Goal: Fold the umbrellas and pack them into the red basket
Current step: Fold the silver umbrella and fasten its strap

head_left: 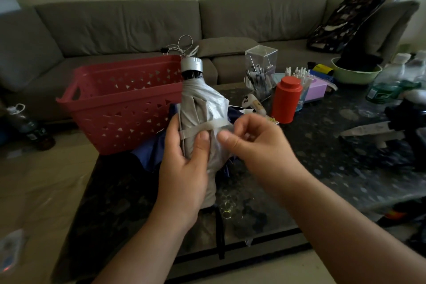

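I have a grey umbrella (202, 122) held upright over the dark worktop (322, 168), its silver cap (191, 65) pointing up and its canopy gathered in tight around the shaft. My left hand (184, 168) wraps around the lower half of the bundle, thumb pressed on the front of the fabric. A strap (202, 130) of the same grey cloth runs across the middle, and my right hand (251, 136) has its fingers curled in at the strap's free end; the blur there stops me from saying for certain whether it is pinching the strap or only touching it.

So this umbrella looks folded and is, I judge, at the fastening stage, the strap not yet clearly closed. A second umbrella (147, 157), dark blue, lies loose on the worktop just behind and under the grey one, its cloth spread out, so it seems unfolded. The red basket (122, 108) stands beside them on the left; from this angle I see nothing inside it, though its floor is partly hidden. By my reckoning, nothing is packed: one strap to close, one umbrella to fold, two to put in.
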{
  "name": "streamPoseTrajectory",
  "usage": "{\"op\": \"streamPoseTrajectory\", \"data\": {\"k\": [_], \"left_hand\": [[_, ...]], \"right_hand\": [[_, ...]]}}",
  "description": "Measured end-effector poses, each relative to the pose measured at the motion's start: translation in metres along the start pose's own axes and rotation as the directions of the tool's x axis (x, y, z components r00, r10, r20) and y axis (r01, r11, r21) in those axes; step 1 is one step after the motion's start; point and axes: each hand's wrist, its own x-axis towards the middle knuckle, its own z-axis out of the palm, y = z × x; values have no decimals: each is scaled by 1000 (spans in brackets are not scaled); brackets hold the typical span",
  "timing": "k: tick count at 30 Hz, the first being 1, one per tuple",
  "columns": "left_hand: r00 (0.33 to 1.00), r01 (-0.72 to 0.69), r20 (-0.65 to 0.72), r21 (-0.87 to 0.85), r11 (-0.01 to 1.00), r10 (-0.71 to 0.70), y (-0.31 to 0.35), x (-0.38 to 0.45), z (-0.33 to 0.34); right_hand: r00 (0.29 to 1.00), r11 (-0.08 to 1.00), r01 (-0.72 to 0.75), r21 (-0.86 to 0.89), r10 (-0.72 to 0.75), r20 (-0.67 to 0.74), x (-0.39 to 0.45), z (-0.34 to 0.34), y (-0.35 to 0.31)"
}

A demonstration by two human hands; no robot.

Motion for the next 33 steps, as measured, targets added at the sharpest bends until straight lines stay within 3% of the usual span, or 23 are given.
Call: {"op": "streamPoseTrajectory", "data": {"k": [2, 4, 7, 9, 15, 18, 23, 28, 33], "left_hand": [[1000, -24, 15, 16, 1000, 24, 2, 0, 0], [998, -52, 37, 53, 997, 51, 3, -2, 1], [994, -92, 75, 127, 988, 83, 2, -5, 2], [992, -107, 86, 136, 985, 96, 1, -6, 2], [990, -67, 130, 94, 993, 54, 0, -2, 0], [981, -36, 193, 92, 995, 18, -2, 0, -2], [972, 25, 236, -3, 1000, -24, 9, 0, 0], [951, 172, 288, -192, 966, -112, 25, -5, 1], [873, 405, 411, -308, 861, -263, 34, -10, 0]], "right_hand": [[986, 985, 129, -117, -140, -90, 4, -8, -8], [961, 924, 221, -313, -260, -91, 8, -13, -13], [980, 798, 180, -575, -197, 33, 15, -15, -12], [991, 739, 135, -660, -110, 78, 19, -16, -8], [979, 814, 191, -549, -116, 168, 18, -24, -16], [971, 796, 215, -567, -112, 211, 15, -28, -22], [983, 841, 161, -517, -91, 158, 18, -34, -17], [986, 915, 125, -383, -71, 151, 20, -27, -6], [993, 992, 67, -109, -56, 101, 11, -3, 1]]}}
